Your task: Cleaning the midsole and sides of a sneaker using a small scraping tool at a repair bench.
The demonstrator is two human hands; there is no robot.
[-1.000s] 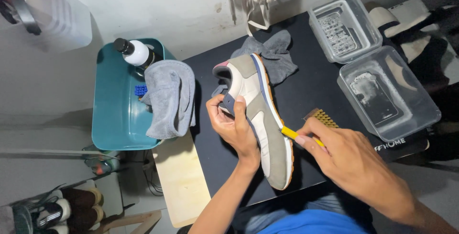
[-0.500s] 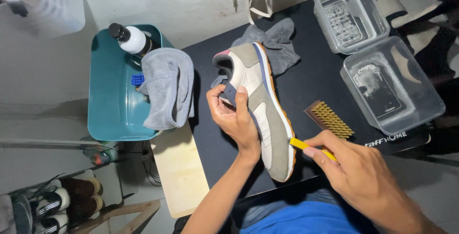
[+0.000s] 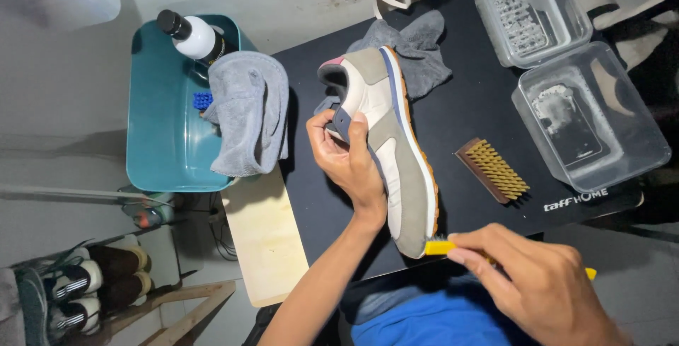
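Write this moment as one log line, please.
left hand: holds sneaker | right hand: holds yellow brush at the sneaker's toe | wooden brush: lying on black table

Sneaker [image 3: 385,141]: matt grey suede panels, smooth cream fabric sides, rubbery orange-edged sole. Yellow brush [image 3: 442,247] at 6 o'clock of sneaker: glossy plastic handle, dark bristles at tip. Wooden brush [image 3: 491,170] at 3 o'clock: brown wood block, stiff straw-coloured bristles. Worktop [image 3: 467,113]: matt black, smooth. Grey cloths [image 3: 247,113]: soft, fuzzy microfibre. Teal tub [image 3: 159,127]: smooth plastic, slight sheen. Bottle [image 3: 194,35]: glossy white plastic, black cap. Clear boxes [image 3: 590,116]: transparent plastic, smeared inside. Board [image 3: 265,236] at 7 o'clock: pale bare wood.
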